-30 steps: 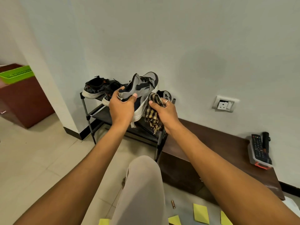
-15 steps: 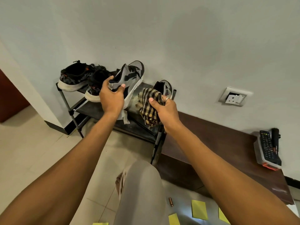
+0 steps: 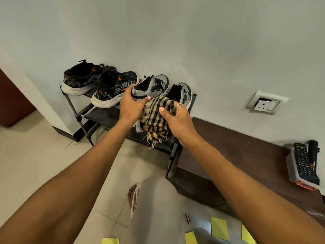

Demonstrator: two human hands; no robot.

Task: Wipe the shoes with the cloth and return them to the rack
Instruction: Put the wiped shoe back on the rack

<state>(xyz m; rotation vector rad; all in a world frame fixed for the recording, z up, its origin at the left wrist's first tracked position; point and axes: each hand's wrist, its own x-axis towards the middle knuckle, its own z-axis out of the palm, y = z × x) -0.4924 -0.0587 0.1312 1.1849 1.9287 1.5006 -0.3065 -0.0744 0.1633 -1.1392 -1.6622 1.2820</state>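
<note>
The grey-and-black laced sneaker [image 3: 152, 86] is gripped at its heel by the left hand [image 3: 131, 105], whose fingers [image 3: 129, 87] are curled round the heel collar. It is placed at the top shelf of the black metal-tube shoe rack [image 3: 103, 118], toe toward the wall. A matching grey sneaker [image 3: 183, 93] is stood just beside it at three o'clock. A black-and-tan checked cloth [image 3: 155, 120] with a frayed edge is clutched by the right hand [image 3: 178, 120], with the thumb pressed on top. The cloth is held at five o'clock of the gripped shoe, touching the left hand. Two black sneakers with white soles [image 3: 98, 85] are lined up at nine o'clock on the same shelf. A dark brown wooden worktop [image 3: 237, 150] is set against the rack at three o'clock, and a black remote control [image 3: 302, 162] is kept at its far end. A white wall socket [image 3: 265, 103] is mounted above it. Yellow paper notes [image 3: 219, 228] are scattered on the floor at six o'clock.
</note>
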